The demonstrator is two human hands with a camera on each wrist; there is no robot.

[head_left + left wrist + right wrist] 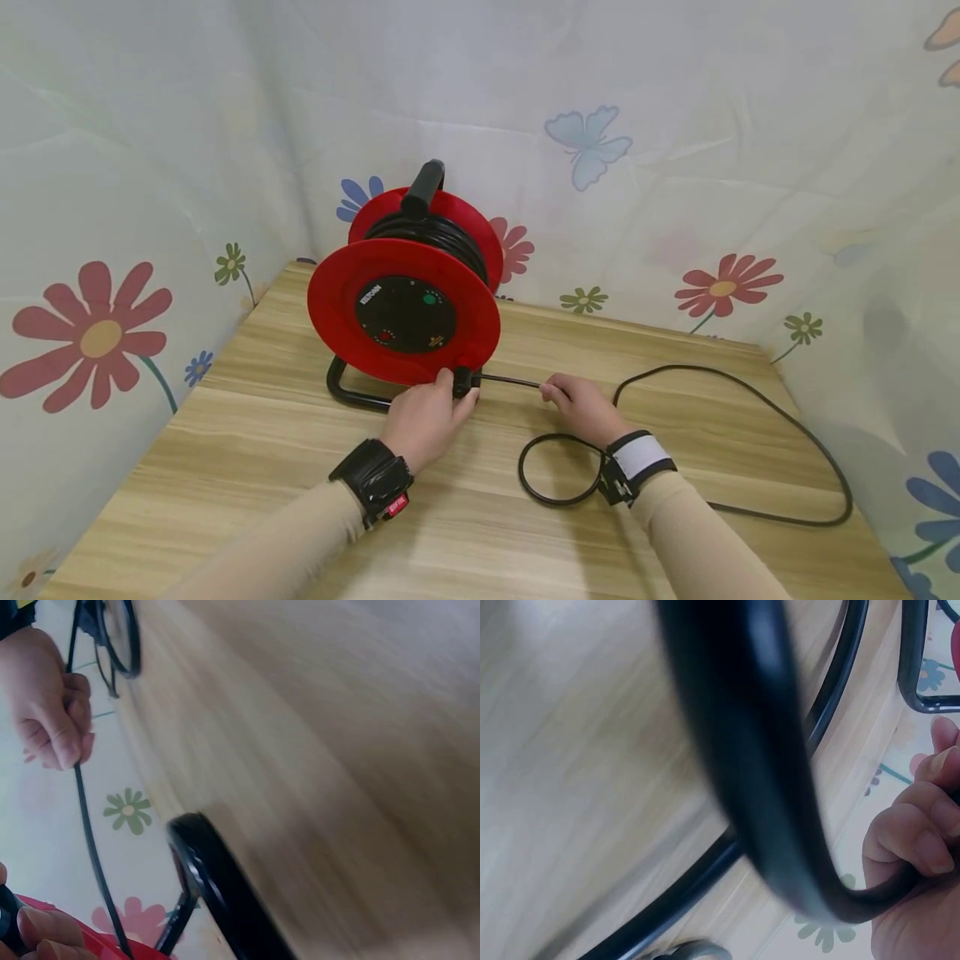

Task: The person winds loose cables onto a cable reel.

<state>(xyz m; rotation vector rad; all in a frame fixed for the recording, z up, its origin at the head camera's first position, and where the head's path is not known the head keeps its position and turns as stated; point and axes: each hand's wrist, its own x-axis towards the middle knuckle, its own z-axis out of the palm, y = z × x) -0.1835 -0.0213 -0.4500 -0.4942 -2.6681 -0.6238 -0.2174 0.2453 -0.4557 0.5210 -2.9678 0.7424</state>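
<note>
A red cable reel (pixel 330 304) with black cable (pixel 397 223) wound on its drum stands on a black tube frame (pixel 352 396). At the lower right of its front disc, my left hand (pixel 423 423) grips a black knob (pixel 462 383) between thumb and fingers. In the left wrist view only those fingertips (pixel 49 930) and part of the knob show. My right hand (pixel 587 408) has its fingers curled round the free cable (pixel 510 380), which runs taut from the reel. In the right wrist view the cable (pixel 870 904) passes into the curled fingers.
Past my right hand the cable makes a small loop (pixel 558 502) and a wide loop (pixel 843 492) on the wooden table (pixel 480 533). A flowered curtain (pixel 712 167) stands behind the table and along its sides. The reel's black carrying handle (pixel 423 187) points up.
</note>
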